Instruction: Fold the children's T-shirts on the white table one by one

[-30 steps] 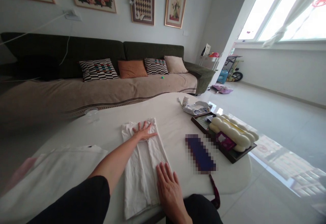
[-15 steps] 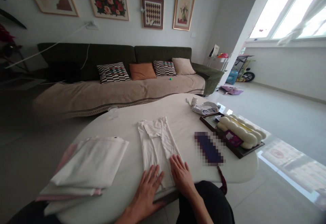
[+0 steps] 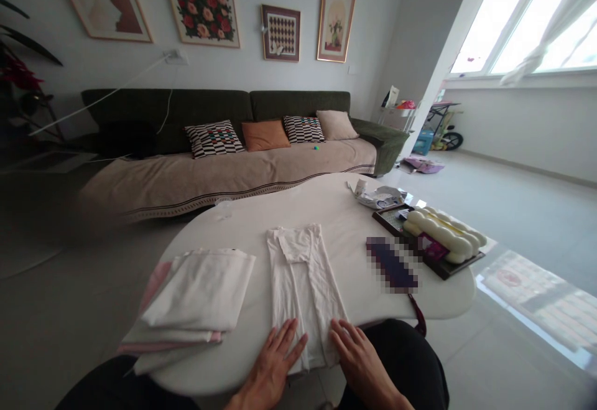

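Observation:
A white garment (image 3: pixel 303 285), folded into a long narrow strip, lies lengthwise on the white oval table (image 3: pixel 336 211). My left hand (image 3: pixel 275 366) rests flat at the strip's near left corner, fingers spread. My right hand (image 3: pixel 359 357) lies flat at the near right corner, fingers stretched out. Neither hand holds anything; both press on the near end of the cloth at the table's front edge.
A stack of folded white and pink cloths (image 3: pixel 196 298) lies left of the garment. To the right are a blurred dark flat object (image 3: pixel 390 264), a dark tray (image 3: pixel 452 267) with a cream bumpy item (image 3: pixel 443 239), and crumpled packaging (image 3: pixel 375 197). A sofa (image 3: pixel 224 155) with cushions stands behind.
My left hand came back from the far end of the garment to its near end. Both hands slid toward the table's front edge. The view pulled back, showing the folded stack.

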The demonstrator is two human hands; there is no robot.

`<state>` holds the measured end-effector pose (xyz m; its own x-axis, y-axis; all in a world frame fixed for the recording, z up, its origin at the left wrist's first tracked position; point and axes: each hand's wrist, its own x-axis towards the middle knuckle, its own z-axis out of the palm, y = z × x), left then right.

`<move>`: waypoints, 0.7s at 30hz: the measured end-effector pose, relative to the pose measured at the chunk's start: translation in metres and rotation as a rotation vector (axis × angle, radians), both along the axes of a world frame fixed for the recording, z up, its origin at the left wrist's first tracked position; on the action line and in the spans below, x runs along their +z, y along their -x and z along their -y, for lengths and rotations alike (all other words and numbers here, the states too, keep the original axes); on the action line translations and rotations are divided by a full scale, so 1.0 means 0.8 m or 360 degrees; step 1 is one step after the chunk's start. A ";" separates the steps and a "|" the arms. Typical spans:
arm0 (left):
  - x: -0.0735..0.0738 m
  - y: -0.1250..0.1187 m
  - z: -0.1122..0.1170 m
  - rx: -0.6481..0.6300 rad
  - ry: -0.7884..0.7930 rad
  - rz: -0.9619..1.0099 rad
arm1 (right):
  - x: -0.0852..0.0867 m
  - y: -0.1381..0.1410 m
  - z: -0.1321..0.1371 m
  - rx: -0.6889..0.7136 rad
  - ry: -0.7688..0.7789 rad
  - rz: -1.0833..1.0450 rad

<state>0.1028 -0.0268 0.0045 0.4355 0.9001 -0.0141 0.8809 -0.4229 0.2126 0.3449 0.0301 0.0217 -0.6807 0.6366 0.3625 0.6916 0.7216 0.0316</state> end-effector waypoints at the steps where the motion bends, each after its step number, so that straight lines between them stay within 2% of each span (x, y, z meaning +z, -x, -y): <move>1: 0.001 0.006 0.006 -0.0032 -0.0006 0.0029 | -0.003 0.003 0.005 0.0020 -0.0070 -0.0013; 4: 0.018 0.019 0.017 -0.0123 0.0117 0.0146 | -0.010 0.011 0.016 0.0013 -0.0256 0.0039; 10: 0.085 0.019 0.004 -0.0088 0.0562 0.0457 | -0.024 0.042 0.023 -0.0198 -0.0389 -0.0016; 12: 0.092 0.016 -0.001 -0.0140 0.0597 0.0536 | -0.027 0.052 0.023 -0.0249 -0.0421 -0.0059; 13: 0.089 0.015 -0.004 -0.0178 0.0586 0.0558 | -0.027 0.055 0.023 -0.0266 -0.0444 -0.0062; 15: 0.072 0.016 -0.008 -0.0260 0.0508 0.0559 | -0.025 0.055 0.020 -0.0258 -0.0497 -0.0043; 18: 0.029 0.023 -0.011 -0.0350 0.0382 0.0424 | -0.019 0.041 0.014 -0.0112 -0.0501 0.0035; 21: -0.011 0.031 -0.007 -0.0320 0.0277 0.0260 | -0.009 0.020 0.009 0.0100 -0.0286 0.0079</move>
